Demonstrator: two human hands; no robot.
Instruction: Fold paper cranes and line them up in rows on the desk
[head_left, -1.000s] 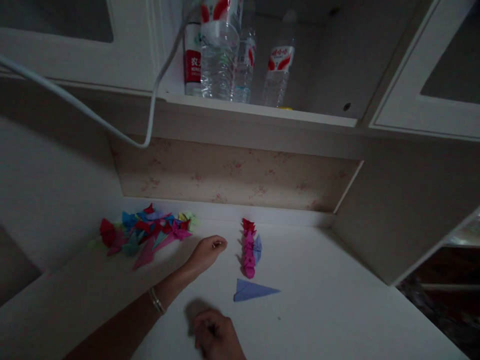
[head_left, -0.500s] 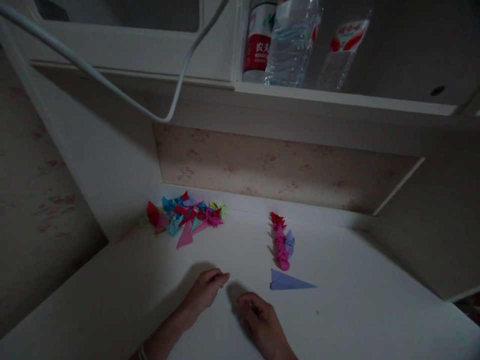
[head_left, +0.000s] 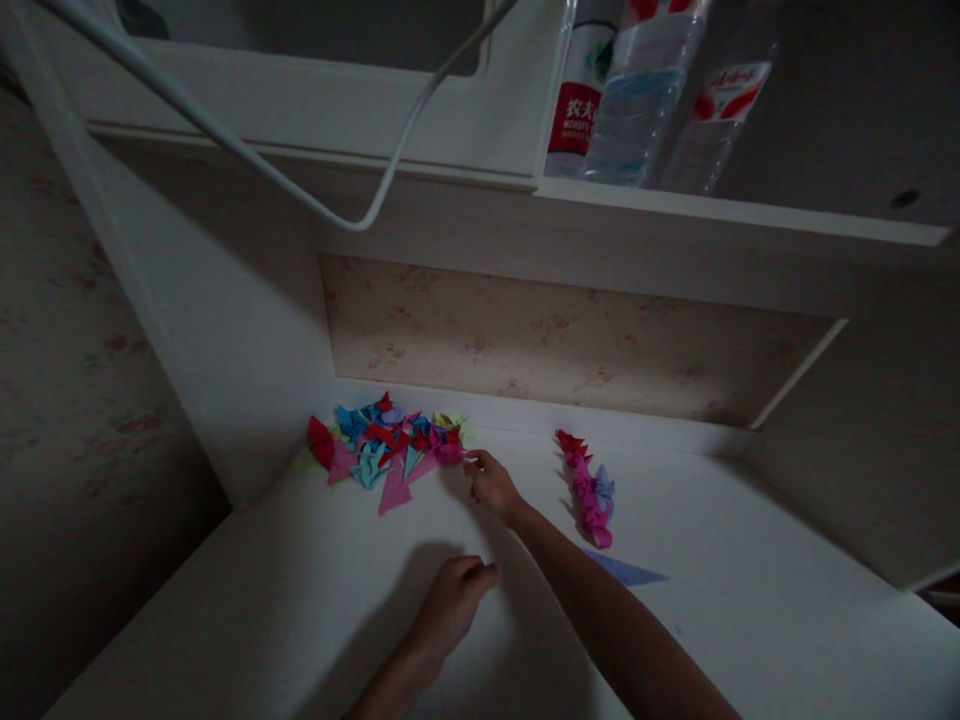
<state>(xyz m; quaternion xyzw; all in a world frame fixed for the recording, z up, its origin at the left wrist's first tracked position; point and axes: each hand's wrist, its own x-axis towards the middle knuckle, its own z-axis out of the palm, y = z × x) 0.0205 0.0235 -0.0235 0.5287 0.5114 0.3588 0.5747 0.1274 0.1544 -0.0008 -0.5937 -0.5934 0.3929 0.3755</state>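
At the back left lies a heap of folded colored paper pieces. My right hand reaches to the heap's right edge, its thumb and fingertips pinched at a magenta folded paper piece. Lower down, my left hand is held above the white desk, closed with the thumb against the curled fingers. Whatever those fingers hold, if anything, is hidden. Right of my hands runs a row of magenta and red folded paper pieces, a lavender one beside it. A flat blue-violet paper triangle is partly covered by my right forearm.
The white desk ends at a back panel with floral wallpaper. Overhead, a shelf bears plastic bottles. A white cable hangs down in front at the upper left.
My right hand has moved forward and left from the front of the desk to the paper heap. My left hand stays low and closed. The camera view has shifted slightly.
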